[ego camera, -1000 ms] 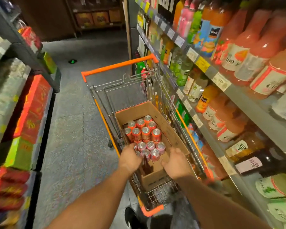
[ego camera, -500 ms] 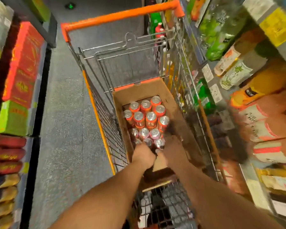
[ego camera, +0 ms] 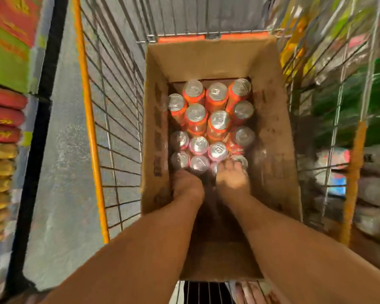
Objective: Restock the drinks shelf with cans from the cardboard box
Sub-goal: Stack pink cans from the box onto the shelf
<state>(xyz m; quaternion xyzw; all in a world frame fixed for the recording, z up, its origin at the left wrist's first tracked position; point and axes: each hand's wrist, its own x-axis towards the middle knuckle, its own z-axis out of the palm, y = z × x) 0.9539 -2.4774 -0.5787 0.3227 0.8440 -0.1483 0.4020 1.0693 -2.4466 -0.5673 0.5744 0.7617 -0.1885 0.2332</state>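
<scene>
1. Inside the cardboard box (ego camera: pixel 270 132), which sits in the wire shopping cart (ego camera: pixel 119 119), the cans (ego camera: pixel 211 126) are stood upright, long axes vertical, silver tops and pull tabs facing up toward the camera.
2. Orange-red cans (ego camera: pixel 195 118) are packed in the far rows; pink-sided cans (ego camera: pixel 199 145) fill the near rows, all touching one another.
3. The box is seen to be open-topped, brown and scuffed, with dark print down its left inner wall, its long axis running away from the person along the cart.
4. The left hand (ego camera: pixel 188 185) is lowered into the near end of the box, just beside the nearest pink cans; through the blur it cannot be told whether anything is gripped.
5. The right hand (ego camera: pixel 232 175) is laid over the nearest can on the right (ego camera: pixel 239 160), fingers (ego camera: pixel 228 166) curled at its rim.
6. Blurred bottles on the drinks shelf (ego camera: pixel 342 88) are glimpsed through the right cart wall.
7. Compared with half a second ago, the view has been brought much closer and tipped steeply down, the orange cart handle has gone from sight, and both hands have been pushed deeper among the cans.
</scene>
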